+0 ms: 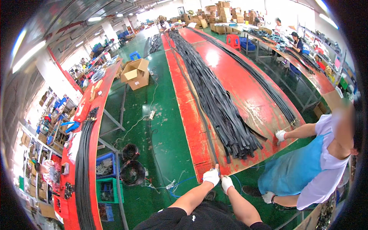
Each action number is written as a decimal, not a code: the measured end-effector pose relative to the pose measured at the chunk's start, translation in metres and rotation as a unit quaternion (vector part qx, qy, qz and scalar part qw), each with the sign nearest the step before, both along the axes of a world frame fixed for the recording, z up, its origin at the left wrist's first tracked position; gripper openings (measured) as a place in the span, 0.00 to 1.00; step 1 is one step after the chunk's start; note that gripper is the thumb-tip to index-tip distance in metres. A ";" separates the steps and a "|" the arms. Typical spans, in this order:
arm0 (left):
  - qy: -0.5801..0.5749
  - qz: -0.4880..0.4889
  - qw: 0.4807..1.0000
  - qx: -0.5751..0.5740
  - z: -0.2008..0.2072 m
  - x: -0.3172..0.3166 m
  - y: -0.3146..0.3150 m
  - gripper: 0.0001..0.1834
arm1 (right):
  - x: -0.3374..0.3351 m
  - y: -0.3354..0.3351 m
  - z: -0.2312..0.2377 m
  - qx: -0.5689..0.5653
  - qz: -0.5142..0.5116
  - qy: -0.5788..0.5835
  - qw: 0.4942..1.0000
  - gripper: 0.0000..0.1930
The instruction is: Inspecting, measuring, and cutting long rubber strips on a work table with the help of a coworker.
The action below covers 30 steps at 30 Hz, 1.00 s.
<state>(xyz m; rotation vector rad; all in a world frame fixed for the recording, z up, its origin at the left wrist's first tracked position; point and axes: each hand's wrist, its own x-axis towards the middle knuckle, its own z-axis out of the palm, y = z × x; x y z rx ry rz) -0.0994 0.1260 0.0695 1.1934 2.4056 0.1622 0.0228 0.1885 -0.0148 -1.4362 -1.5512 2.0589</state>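
Both my hands, in white gloves, are close together at the near left corner of a long red table (245, 92). My left hand (211, 176) is closed around the near end of a long black strip (205, 130) running along the table's left side. Just to its right, my right hand (227, 184) has its fingers pinched, with a small dark bit between the hands; I cannot make out what it grips. A thick bundle of flat black strips (214, 96) lies lengthwise down the table, to the right of my strip.
At my right stands a co-worker in a blue apron (281, 168), one gloved hand (280, 135) at the table edge by a row of black cables (264, 86). Left are another red table with black cables (85, 165), an open carton (137, 74) and floor cords (152, 115).
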 end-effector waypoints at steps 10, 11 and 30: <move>0.009 0.015 1.000 0.000 0.005 0.003 -0.004 0.43 | 0.005 -0.017 0.032 0.031 -0.005 -0.010 0.999 0.21; 0.007 0.013 1.000 -0.006 0.007 0.002 -0.006 0.44 | 0.007 -0.022 0.038 0.025 -0.003 -0.014 1.000 0.21; -0.031 0.005 0.999 -0.032 0.009 0.009 -0.002 0.42 | 0.033 -0.012 0.048 -0.172 -0.010 -0.003 0.985 0.14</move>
